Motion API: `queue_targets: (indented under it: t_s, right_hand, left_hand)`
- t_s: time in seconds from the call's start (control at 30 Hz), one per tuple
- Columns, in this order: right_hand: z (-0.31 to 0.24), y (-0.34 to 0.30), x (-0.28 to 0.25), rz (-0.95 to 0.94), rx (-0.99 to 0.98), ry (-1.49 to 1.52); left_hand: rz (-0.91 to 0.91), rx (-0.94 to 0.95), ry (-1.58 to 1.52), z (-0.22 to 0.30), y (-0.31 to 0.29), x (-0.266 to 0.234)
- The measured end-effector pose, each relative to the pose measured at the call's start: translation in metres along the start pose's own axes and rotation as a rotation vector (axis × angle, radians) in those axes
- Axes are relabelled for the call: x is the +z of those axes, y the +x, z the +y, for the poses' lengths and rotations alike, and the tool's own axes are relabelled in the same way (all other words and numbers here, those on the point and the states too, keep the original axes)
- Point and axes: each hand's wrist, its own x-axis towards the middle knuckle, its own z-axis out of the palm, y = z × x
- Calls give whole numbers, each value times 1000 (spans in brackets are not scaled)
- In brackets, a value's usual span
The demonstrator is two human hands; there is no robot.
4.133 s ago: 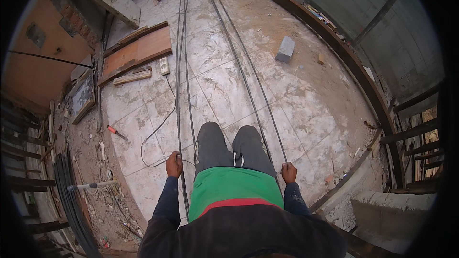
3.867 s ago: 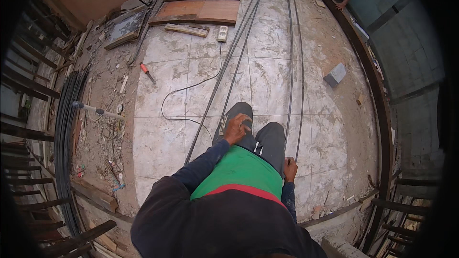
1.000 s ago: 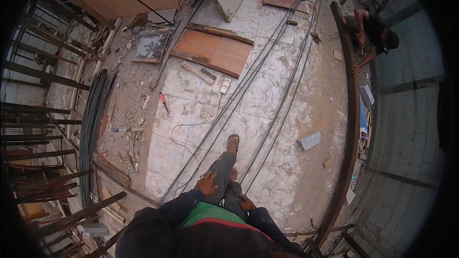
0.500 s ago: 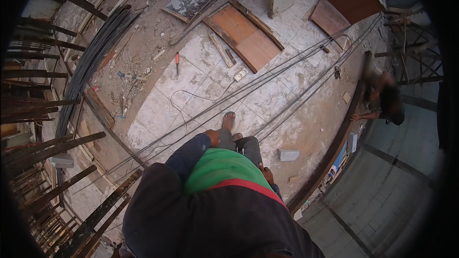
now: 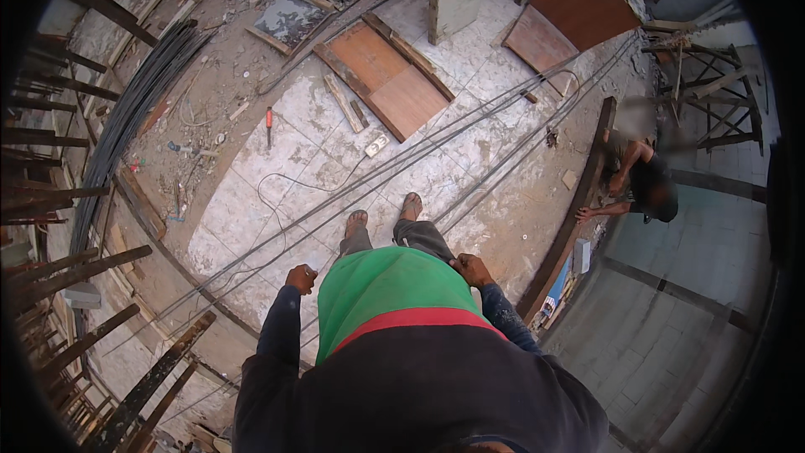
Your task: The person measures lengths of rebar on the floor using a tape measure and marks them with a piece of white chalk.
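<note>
My left hand (image 5: 302,278) hangs beside my green and dark shirt (image 5: 394,285), its fingers curled into a loose fist; nothing shows in it. On the other side, my right hand (image 5: 472,269) is closed at the thigh of my dark grey trousers (image 5: 422,236), and its fingertips seem to pinch the cloth. Both feet, in sandals, stand on the dusty tiles (image 5: 335,164) between long thin steel rods (image 5: 360,195), which cross the floor diagonally.
Ahead lie a brown wood panel (image 5: 386,75), a power strip (image 5: 377,146) with its cable and a red-handled tool (image 5: 269,127). Bundled rods (image 5: 138,113) and timber props (image 5: 101,268) line the left. At right, a co-worker (image 5: 650,176) crouches by a long dark beam (image 5: 566,243).
My left hand has moved off my trouser leg, out to the left. My feet have come apart, side by side. The view has shifted rightward, and the co-worker's arms have changed position.
</note>
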Motion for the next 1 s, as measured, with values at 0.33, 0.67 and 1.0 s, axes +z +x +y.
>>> queue_targets:
  t_s: [0.33,0.67,1.0]
  right_hand:
    - [99,59,-28,349,283,594]
    - [161,26,14,556,416,713]
    - [108,9,128,542,576,666]
  left_hand:
    - [21,126,-169,136,25,42]
    - [-74,193,-26,203,56,8]
    - [-110,211,53,209,108,-60]
